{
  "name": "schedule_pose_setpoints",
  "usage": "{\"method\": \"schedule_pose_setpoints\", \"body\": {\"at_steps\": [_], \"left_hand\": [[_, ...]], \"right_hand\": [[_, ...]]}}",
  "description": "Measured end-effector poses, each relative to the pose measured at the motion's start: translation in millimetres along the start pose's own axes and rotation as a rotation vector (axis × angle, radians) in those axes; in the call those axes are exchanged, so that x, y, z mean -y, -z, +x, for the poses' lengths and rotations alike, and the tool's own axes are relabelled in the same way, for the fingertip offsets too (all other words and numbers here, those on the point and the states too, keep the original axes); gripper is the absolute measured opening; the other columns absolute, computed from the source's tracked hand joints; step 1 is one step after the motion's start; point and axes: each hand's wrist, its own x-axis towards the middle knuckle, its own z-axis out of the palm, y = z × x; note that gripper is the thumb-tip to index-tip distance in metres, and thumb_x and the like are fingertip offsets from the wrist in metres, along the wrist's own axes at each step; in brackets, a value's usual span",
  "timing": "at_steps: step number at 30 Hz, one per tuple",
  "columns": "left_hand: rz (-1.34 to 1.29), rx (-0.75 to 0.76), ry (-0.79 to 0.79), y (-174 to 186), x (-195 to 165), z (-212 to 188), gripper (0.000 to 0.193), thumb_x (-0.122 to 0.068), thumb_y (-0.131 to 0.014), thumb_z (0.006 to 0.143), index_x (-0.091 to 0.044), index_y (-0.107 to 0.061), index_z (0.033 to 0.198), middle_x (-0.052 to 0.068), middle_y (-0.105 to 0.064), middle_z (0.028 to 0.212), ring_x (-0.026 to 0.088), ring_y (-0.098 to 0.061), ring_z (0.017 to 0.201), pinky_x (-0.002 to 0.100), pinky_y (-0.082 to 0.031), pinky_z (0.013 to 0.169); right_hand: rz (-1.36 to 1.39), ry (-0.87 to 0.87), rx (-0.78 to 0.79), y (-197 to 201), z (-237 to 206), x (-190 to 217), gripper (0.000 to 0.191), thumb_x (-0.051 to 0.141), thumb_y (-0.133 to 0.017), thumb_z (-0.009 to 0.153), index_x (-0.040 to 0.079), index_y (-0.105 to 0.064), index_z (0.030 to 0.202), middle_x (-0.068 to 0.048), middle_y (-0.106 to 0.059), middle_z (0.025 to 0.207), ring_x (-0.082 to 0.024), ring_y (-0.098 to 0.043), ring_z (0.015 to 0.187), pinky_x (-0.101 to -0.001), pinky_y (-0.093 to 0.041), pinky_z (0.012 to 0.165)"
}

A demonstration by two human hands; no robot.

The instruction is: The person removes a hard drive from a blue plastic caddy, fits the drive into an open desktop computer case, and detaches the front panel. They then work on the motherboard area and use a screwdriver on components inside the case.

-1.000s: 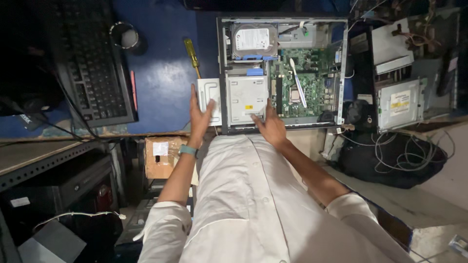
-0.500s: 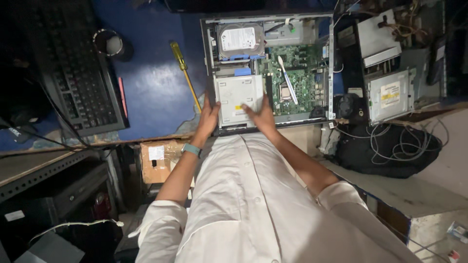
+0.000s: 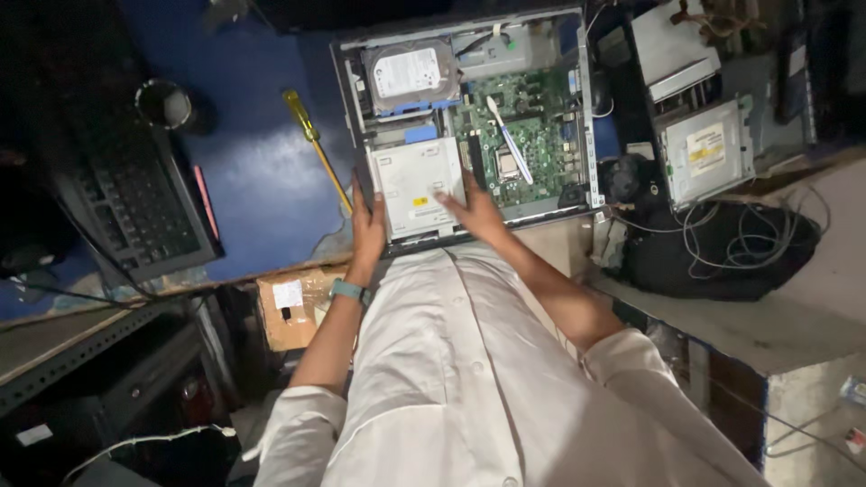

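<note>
Two hands on the white optical drive (image 3: 417,185) at the open computer case's (image 3: 469,126) 6 o'clock edge, left hand (image 3: 368,227) fingers gripping its side, right hand (image 3: 475,209) flat on top; risk: a skewed push jams it against the motherboard (image 3: 528,144).

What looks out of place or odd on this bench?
A thin white stick-like tool lies loose and slanted across the green circuit board inside the open computer case. A yellow-handled screwdriver lies diagonally on the blue bench beside the case. Nothing looks spilled or broken.
</note>
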Motion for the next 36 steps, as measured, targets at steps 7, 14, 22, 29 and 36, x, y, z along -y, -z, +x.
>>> {"method": "schedule_pose_setpoints", "body": {"at_steps": [7, 14, 22, 29, 36], "left_hand": [[0.173, -0.026, -0.009, 3, 1, -3, 0.065, -0.023, -0.048, 0.110, 0.004, -0.019, 0.162, 0.027, -0.032, 0.165, 0.038, -0.032, 0.156, 0.039, -0.027, 0.127], [0.313, -0.086, -0.128, 7, -5, -4, 0.063, -0.019, -0.050, 0.108, 0.004, -0.023, 0.161, 0.028, -0.031, 0.166, 0.043, -0.031, 0.155, 0.044, -0.024, 0.127], [0.643, -0.249, -0.370, -15, -35, -5, 0.057, -0.013, -0.059, 0.100, -0.003, -0.044, 0.154, 0.023, -0.038, 0.161, 0.043, -0.035, 0.150, 0.053, -0.027, 0.126], [0.732, 0.107, -0.603, -76, -66, 39, 0.045, -0.014, -0.065, 0.097, -0.009, -0.061, 0.141, 0.019, -0.044, 0.158, 0.040, -0.035, 0.150, 0.062, -0.016, 0.124], [0.853, 0.161, -0.583, -85, -71, 43, 0.029, -0.018, -0.067, 0.094, -0.008, -0.071, 0.121, 0.016, -0.056, 0.145, 0.036, -0.044, 0.143, 0.062, -0.016, 0.125]], "right_hand": [[-0.626, 0.194, -0.303, 76, 53, -18, 0.031, 0.027, -0.070, 0.091, 0.008, -0.067, 0.115, -0.019, -0.070, 0.108, -0.043, -0.069, 0.093, -0.0509, -0.055, 0.075], [-0.740, 0.205, -0.166, 90, 70, -23, 0.039, 0.025, -0.075, 0.082, 0.000, -0.059, 0.108, -0.026, -0.068, 0.102, -0.046, -0.070, 0.084, -0.0540, -0.057, 0.069], [0.512, -0.274, -0.088, 107, 47, -54, 0.017, 0.017, -0.059, 0.103, 0.000, -0.059, 0.105, -0.022, -0.062, 0.075, -0.042, -0.055, 0.059, -0.0501, -0.039, 0.054], [-0.219, -0.035, -0.218, 83, 38, -34, 0.042, 0.010, -0.052, 0.098, 0.013, -0.060, 0.139, -0.025, -0.070, 0.095, -0.040, -0.070, 0.083, -0.0476, -0.055, 0.074], [-0.456, 0.228, -0.179, 74, 25, -21, 0.061, -0.003, -0.054, 0.086, 0.012, -0.054, 0.145, -0.027, -0.066, 0.125, -0.046, -0.068, 0.097, -0.0520, -0.056, 0.082]]}}
